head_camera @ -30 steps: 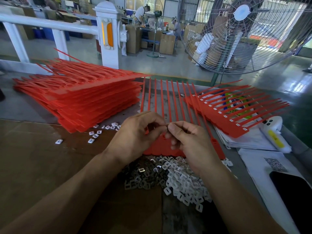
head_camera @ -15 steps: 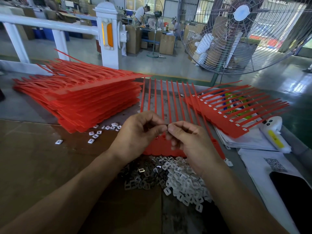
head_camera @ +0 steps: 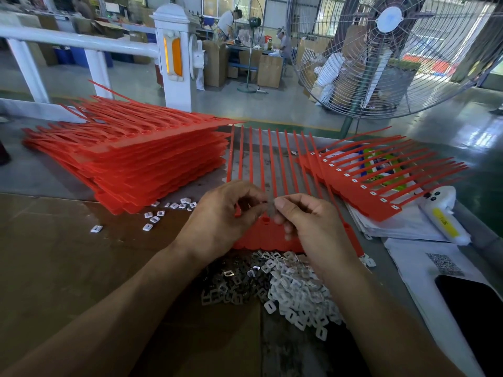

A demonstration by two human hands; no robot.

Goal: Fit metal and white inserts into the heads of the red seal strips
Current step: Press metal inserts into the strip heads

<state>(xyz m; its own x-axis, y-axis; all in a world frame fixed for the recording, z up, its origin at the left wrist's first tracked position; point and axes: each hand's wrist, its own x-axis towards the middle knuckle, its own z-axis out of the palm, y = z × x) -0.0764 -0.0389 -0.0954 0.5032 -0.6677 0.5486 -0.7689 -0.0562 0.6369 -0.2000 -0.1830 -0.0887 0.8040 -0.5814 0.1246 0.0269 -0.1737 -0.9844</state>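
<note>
Hardly shifted, both hands (head_camera: 226, 213) (head_camera: 307, 221) keep fingertips pinched together above the red seal strip (head_camera: 266, 235), contents unclear.

Bare counter (head_camera: 54, 268) opens toward the left edge; a red strip stack (head_camera: 141, 159) blocks the far side, papers (head_camera: 408, 227) crowd the right edge.

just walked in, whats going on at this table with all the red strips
A person is fitting inserts into a comb of red seal strips. Both hands, left and right, pinch something small between their fingertips above it. Metal inserts and white inserts lie heaped in front.
</note>
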